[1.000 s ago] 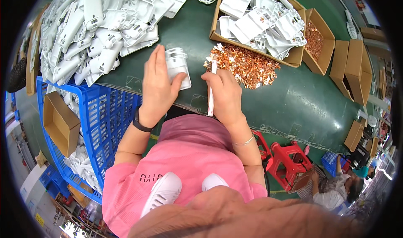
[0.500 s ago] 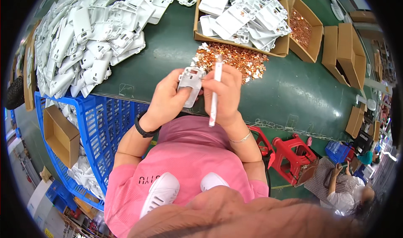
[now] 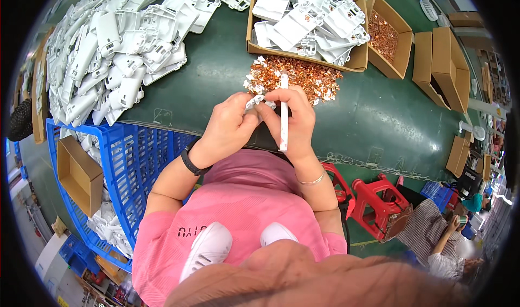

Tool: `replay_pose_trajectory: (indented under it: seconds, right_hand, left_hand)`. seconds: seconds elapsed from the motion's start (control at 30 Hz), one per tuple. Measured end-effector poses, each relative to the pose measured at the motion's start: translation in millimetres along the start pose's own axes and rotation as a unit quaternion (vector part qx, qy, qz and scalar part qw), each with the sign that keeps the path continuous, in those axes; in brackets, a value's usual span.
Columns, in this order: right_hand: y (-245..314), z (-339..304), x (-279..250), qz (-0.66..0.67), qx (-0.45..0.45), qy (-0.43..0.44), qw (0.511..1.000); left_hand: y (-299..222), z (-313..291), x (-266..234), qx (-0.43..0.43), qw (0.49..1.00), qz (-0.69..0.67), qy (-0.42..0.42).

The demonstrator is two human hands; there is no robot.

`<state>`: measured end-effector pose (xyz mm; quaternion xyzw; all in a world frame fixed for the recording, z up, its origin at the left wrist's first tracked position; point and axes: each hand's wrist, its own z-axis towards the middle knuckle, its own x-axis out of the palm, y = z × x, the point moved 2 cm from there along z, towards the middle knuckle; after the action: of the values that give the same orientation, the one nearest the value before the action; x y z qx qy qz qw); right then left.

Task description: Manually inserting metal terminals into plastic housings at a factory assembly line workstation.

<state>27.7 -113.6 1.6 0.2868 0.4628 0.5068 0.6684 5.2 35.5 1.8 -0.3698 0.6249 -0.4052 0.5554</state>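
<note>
Between my hands is a white plastic housing, tilted so that mostly its narrow end shows. My left hand is closed around it, thumb toward me. My right hand keeps a slim white pen-like stick upright in its grip, while its thumb and index finger press at the housing's end. Whether those fingertips also pinch a small part cannot be made out. Just beyond my hands, a heap of small copper-coloured metal pieces with some small white bits lies on the green table.
A big pile of white housings covers the table's left. Beyond the copper heap stands a cardboard box of housings, beside a smaller box of copper pieces. A blue crate stands left, red stools right. Another person sits lower right.
The housing has turned from showing its flat face to nearly end-on. My right fingers have moved onto its end, and the white stick now stands more upright.
</note>
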Motion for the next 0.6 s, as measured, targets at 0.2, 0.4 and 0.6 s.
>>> replay_pose_trajectory:
  seconds: [0.2, 0.4, 0.6]
  right_hand:
    - [-10, -3, -13, -0.009, -0.052, -0.02, 0.998]
    - [-12, -19, -10, 0.079, -0.111, 0.039, 0.99]
    - [-16, -16, 1, 0.077, -0.106, 0.057, 0.99]
  left_hand:
    - [13, 7, 1, -0.002, 0.999, 0.033, -0.027]
    - [9, 10, -1, 0.021, 0.997, 0.068, -0.032]
    - [7, 7, 5, 0.045, 0.993, 0.104, -0.038]
